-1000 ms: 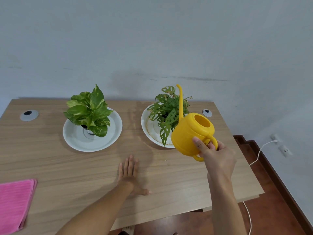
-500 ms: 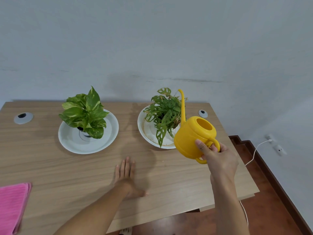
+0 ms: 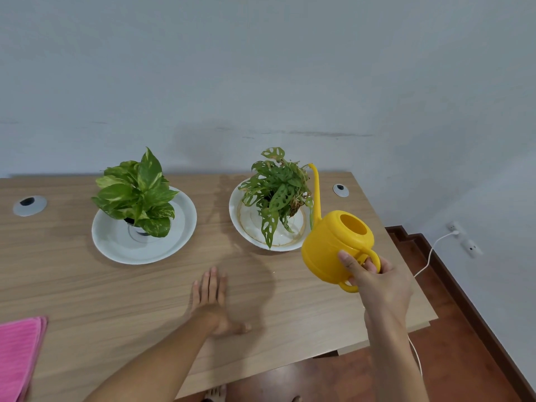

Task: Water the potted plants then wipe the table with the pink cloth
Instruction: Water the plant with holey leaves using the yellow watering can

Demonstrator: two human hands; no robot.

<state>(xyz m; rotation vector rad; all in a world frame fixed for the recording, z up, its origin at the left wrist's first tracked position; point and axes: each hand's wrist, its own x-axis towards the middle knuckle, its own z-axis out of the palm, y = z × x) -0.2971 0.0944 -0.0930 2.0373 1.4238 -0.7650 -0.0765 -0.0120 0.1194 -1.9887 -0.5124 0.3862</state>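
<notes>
A yellow watering can (image 3: 333,245) hangs above the table's right side, with my right hand (image 3: 374,281) gripping its handle. Its thin spout points up beside the holey-leaved plant (image 3: 275,192), which stands in a white dish (image 3: 236,216). Further left, a broad-leaved plant (image 3: 136,190) stands in another white dish (image 3: 116,242). My left hand (image 3: 213,300) lies flat on the wooden table (image 3: 87,291), fingers spread, holding nothing. The folded pink cloth (image 3: 17,352) lies at the near left edge, partly cut off by the frame.
Two grey cable grommets, one at the far left (image 3: 29,205) and one at the far right (image 3: 340,190), sit in the tabletop. A wall runs right behind the table. To the right, a white cable (image 3: 426,262) hangs from a wall socket over the red-brown floor.
The watering can and my right hand have shifted slightly right and toward me, away from the holey-leaved plant. My left hand stays flat on the table.
</notes>
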